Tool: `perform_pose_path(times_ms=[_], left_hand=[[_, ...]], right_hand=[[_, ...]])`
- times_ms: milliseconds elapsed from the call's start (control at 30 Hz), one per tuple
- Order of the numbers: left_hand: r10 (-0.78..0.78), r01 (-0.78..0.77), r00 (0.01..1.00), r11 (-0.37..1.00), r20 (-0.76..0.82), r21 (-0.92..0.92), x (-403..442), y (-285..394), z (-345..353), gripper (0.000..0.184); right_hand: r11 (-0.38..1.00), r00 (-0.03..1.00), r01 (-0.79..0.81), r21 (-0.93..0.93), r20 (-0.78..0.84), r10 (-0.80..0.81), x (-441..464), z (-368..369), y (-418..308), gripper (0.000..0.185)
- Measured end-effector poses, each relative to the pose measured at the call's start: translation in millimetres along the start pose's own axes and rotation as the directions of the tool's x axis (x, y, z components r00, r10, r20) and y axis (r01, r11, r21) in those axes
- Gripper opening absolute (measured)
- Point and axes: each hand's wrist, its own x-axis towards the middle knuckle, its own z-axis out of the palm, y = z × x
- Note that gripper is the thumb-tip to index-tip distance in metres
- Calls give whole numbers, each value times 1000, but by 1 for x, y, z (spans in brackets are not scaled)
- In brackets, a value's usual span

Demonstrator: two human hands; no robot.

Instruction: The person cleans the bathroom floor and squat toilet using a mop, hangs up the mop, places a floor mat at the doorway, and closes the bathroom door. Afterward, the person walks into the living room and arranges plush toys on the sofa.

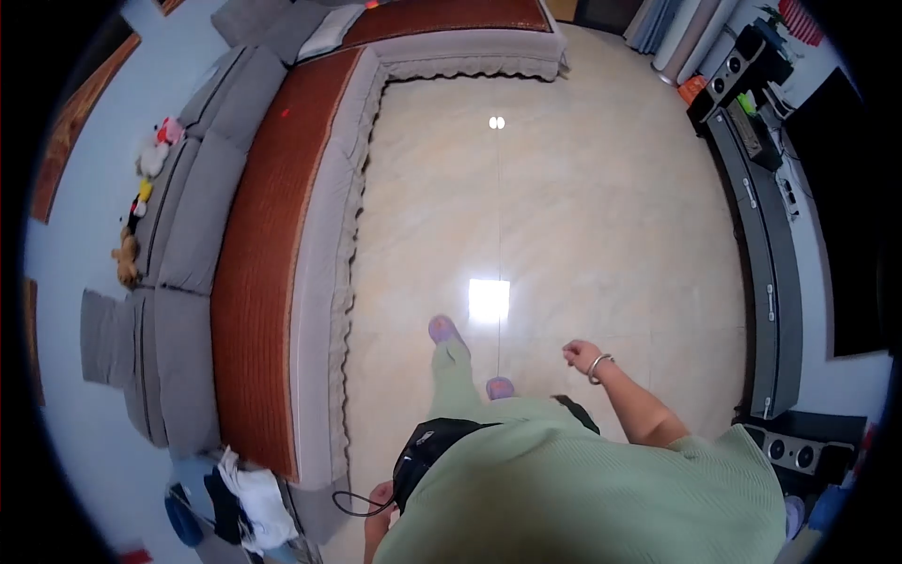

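My right hand [583, 356] hangs over the tiled floor, with a bracelet [598, 368] around the wrist. Its fingers look curled in and nothing shows in them. Low on the left, my left hand [381, 494] is partly hidden beside a black pouch [431, 448] at my waist. A thin black cable [344, 508] loops out next to that hand; whether the fingers hold it I cannot tell. Below me, a purple slipper [443, 328] is on the foot set forward, and another slipper [500, 387] shows farther back.
A grey sofa [324, 273] with a reddish-brown mat [272, 244] runs along the left and across the back. Soft toys [125, 254] sit on its backrest. Clothes [256, 498] lie at its near end. Along the right stand a grey TV cabinet [766, 273] and speakers [799, 453].
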Motion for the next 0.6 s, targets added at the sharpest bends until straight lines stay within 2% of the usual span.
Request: perform_pose_path(times_ms=[67,133,200,267,333,367,400,433,467,500,533,567,600], left_hand=[[5,-6,999,1000,50,24,35,14,-19,34],[33,-39,995,997,98,65,85,27,-37,35],[62,-82,987,988,146,131,135,54,-60,35],[71,-101,982,980,176,171,186,81,-86,35],[78,-110,974,983,211,144,250,112,-117,35],[61,-47,960,997,272,-60,290,125,-135,35],[33,145,922,895,385,-422,328,135,-145,36],[262,-317,906,940,332,125,354,164,-169,33],[476,-509,840,527,259,680,379,206,-196,30],[382,-365,921,782,75,505,397,236,-212,30],[239,-215,969,943,-68,255,420,268,-227,29],[257,-229,963,941,-83,250,439,301,-237,29],[360,-338,922,928,-142,154,441,344,-245,29]], right_hand=[[985,991,136,-102,2,-136,28,19,5,24],[937,988,-57,-345,115,102,41,23,-19,24],[896,966,25,-444,241,92,60,23,-23,31],[887,921,-9,-461,341,187,89,24,-8,34],[858,940,-63,-510,259,223,82,-12,-82,33],[861,974,-33,-508,179,142,92,-24,-102,28],[854,976,-23,-519,175,133,109,-33,-116,28],[943,992,-124,-308,-29,121,122,-39,-127,27],[985,963,-164,-60,-224,147,135,-43,-139,26],[989,946,-140,-41,-301,121,155,-43,-146,25],[992,945,-120,-43,-311,101,167,-44,-162,25],[980,961,-125,152,-227,158,175,-45,-179,24],[931,973,-147,335,-122,197,185,-43,-192,24]])
